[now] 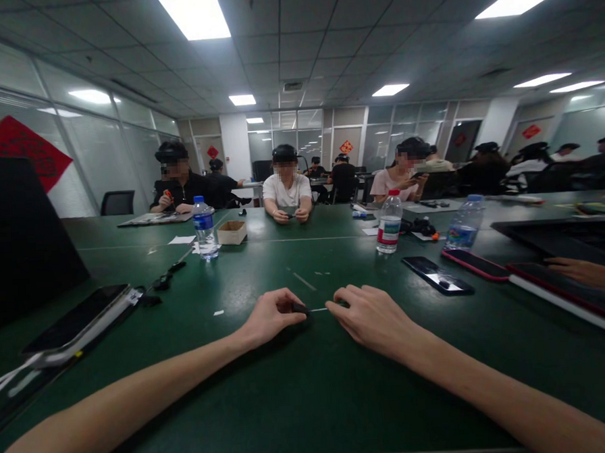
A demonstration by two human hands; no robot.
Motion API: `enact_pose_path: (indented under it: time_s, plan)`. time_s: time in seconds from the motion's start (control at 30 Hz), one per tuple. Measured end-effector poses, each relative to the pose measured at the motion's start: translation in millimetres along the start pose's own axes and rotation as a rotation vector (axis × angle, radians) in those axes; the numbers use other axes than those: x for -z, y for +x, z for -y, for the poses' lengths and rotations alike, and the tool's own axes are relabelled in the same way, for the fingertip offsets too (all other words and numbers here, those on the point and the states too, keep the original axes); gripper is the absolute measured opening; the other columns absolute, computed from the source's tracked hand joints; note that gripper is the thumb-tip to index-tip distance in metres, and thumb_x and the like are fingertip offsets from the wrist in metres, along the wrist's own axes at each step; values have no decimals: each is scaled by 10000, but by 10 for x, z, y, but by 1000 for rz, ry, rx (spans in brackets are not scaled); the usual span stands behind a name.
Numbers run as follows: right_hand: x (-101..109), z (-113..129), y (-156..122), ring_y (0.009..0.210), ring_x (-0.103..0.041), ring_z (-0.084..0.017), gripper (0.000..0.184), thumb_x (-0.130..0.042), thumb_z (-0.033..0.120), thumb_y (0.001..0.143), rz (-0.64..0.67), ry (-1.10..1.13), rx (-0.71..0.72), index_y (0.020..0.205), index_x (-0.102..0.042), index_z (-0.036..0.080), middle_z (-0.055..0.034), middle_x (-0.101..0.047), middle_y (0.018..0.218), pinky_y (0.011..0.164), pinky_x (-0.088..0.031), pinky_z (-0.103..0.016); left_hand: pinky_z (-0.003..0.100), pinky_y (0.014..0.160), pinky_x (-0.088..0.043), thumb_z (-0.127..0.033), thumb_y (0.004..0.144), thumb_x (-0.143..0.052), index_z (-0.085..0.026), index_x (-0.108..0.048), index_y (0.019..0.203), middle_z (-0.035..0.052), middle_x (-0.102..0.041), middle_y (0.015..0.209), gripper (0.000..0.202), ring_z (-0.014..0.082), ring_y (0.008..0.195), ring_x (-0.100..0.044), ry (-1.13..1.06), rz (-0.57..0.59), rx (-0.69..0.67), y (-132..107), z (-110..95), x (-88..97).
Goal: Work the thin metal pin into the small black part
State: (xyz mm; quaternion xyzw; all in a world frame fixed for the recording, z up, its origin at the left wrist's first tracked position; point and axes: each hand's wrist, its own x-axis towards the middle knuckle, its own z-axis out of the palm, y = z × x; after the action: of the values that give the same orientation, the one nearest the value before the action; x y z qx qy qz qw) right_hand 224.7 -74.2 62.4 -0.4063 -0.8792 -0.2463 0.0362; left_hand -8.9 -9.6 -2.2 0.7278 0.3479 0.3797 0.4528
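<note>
My left hand is low over the green table, thumb and fingers closed on a small black object. Its exact kind is too small to tell. Between my hands runs a thin white line, from the black object towards my right fingertips; I cannot tell whether it is part of the object. My right hand is at the table just to the right, fingers curled and thumb tucked in. Something dark shows at its fingers, mostly hidden.
Ahead stand a water bottle, a small open box, a red-capped bottle and another bottle. Phones lie at right, near another person's hand. A phone with a white cable lies left. Several people sit beyond.
</note>
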Motion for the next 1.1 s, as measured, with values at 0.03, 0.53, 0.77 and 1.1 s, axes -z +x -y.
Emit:
enact_pose_path:
  time_s: [0.03, 0.53, 0.77, 1.1]
  plan:
    - [7, 11, 1, 821, -549, -189, 242, -501, 211, 908, -3, -17, 3, 1119, -618, 197, -99, -634, 1009, 666, -358, -278, 315, 779, -529, -319, 705, -772, -155, -644, 932, 67, -690, 976, 307, 181, 841, -654, 46, -13, -12, -10, -13, -4]
    - [-70, 34, 22, 778, -577, -178, 207, -463, 281, 953, 123, 76, -35, 1035, -617, 171, -89, -633, 950, 634, -402, -264, 272, 768, -533, -290, 816, -674, -226, -651, 987, -9, -704, 955, 184, 159, 837, -663, 464, -78, -173, -124, -45, -47]
    - [-22, 36, 1, 704, -596, -131, 294, -388, 368, 983, 190, 154, -62, 1108, -593, 200, -74, -614, 963, 565, -377, -216, 308, 872, -517, -263, 819, -670, -237, -646, 989, -17, -695, 1018, 173, 168, 898, -660, 484, -87, -202, -106, -9, -36]
    - [-113, 59, -31, 678, -574, -118, 324, -358, 322, 993, 57, 192, -32, 1073, -639, 183, -64, -630, 894, 580, -382, -218, 312, 893, -532, -282, 789, -688, -185, -647, 939, 31, -692, 1005, 184, 184, 952, -651, 192, -31, -146, -92, -68, 0]
